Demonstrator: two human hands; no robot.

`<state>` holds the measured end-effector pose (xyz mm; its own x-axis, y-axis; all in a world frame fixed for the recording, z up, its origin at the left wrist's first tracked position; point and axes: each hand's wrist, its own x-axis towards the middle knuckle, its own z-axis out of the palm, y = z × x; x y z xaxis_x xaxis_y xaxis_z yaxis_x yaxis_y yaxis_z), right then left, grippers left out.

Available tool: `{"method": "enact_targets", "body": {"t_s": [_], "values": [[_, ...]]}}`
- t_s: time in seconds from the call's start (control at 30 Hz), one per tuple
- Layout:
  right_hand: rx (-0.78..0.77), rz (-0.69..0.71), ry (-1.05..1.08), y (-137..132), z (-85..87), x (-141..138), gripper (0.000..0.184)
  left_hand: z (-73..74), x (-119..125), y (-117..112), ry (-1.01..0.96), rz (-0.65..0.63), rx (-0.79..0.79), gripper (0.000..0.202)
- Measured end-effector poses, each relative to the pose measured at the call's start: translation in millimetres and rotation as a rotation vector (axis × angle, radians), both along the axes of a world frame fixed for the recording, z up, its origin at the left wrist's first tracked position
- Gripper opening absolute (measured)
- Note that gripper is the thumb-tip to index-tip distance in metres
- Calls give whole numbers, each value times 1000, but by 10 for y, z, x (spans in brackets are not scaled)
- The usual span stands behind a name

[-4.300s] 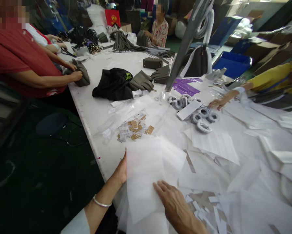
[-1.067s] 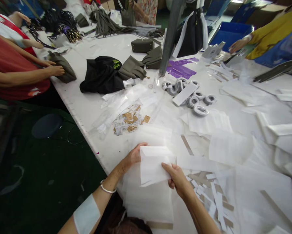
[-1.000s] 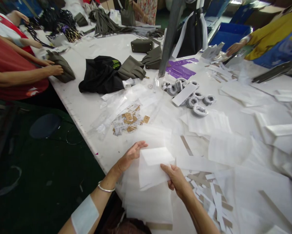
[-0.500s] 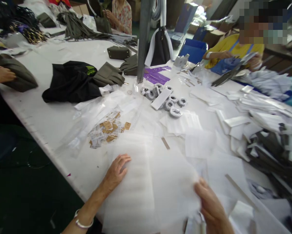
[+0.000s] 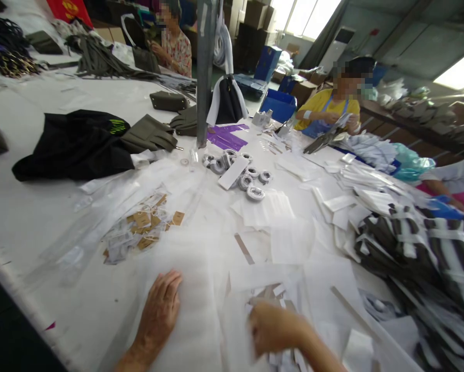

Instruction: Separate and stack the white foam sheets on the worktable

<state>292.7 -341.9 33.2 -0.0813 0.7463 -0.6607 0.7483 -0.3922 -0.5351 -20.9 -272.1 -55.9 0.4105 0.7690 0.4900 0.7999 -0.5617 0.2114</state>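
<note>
My left hand (image 5: 159, 310) lies flat, fingers stretched out, on a stack of thin white foam sheets (image 5: 193, 330) at the table's near edge. My right hand (image 5: 273, 328) is blurred by motion, with its fingers curled down over a scatter of small white paper strips (image 5: 278, 292) to the right of the sheets; whether it holds one I cannot make out. A heap of brown and white hang tags (image 5: 141, 232) in clear wrap lies just beyond my left hand.
Rolls of white tape (image 5: 251, 181) sit mid-table by a grey pole (image 5: 204, 72). Farther left lie a black cloth (image 5: 73, 147) and olive bags (image 5: 149, 134). Dark straps banded in white (image 5: 418, 248) pile at the right. A person in yellow (image 5: 328, 108) works across the white table (image 5: 26, 206).
The folded sheet held up a second ago is down. My left hand has flattened onto the stack, my right hand has moved to the paper strips, and the view has swung right.
</note>
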Motion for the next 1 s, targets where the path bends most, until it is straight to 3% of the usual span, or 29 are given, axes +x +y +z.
{"method": "enact_targets", "body": {"t_s": [0.07,0.13,0.17,0.27,0.33,0.43,0.53,0.63,0.77,0.83,0.93,1.0], "values": [[-114,115,-54,207,27,113,27,-3,-13,5,4,-5,5,33],[-129,178,-137,503,137,340,13,-7,-17,5,2,-3,1,33],[-54,177,-199,678,200,467,14,-11,-17,4,-1,0,-2,32],[378,136,-439,1246,265,753,41,-28,-23,-2,-4,6,-13,32],[572,181,-589,1596,134,818,62,-36,-37,-6,7,8,-15,33],[578,253,-737,1994,-233,821,82,-33,-64,-8,37,0,6,33],[506,253,-722,2211,-523,882,87,-12,-74,-6,68,-7,24,34],[551,219,-616,2293,-560,1051,72,16,-60,0,76,-5,18,34],[601,183,-588,2359,-313,1277,48,32,-36,0,66,-4,7,35],[709,129,-601,2404,-117,1333,39,30,-27,-12,63,5,10,35],[918,55,-592,2463,311,1328,30,27,-9,-35,57,30,4,37],[948,-8,-593,2471,712,1275,30,26,6,-44,47,47,-10,39]]}}
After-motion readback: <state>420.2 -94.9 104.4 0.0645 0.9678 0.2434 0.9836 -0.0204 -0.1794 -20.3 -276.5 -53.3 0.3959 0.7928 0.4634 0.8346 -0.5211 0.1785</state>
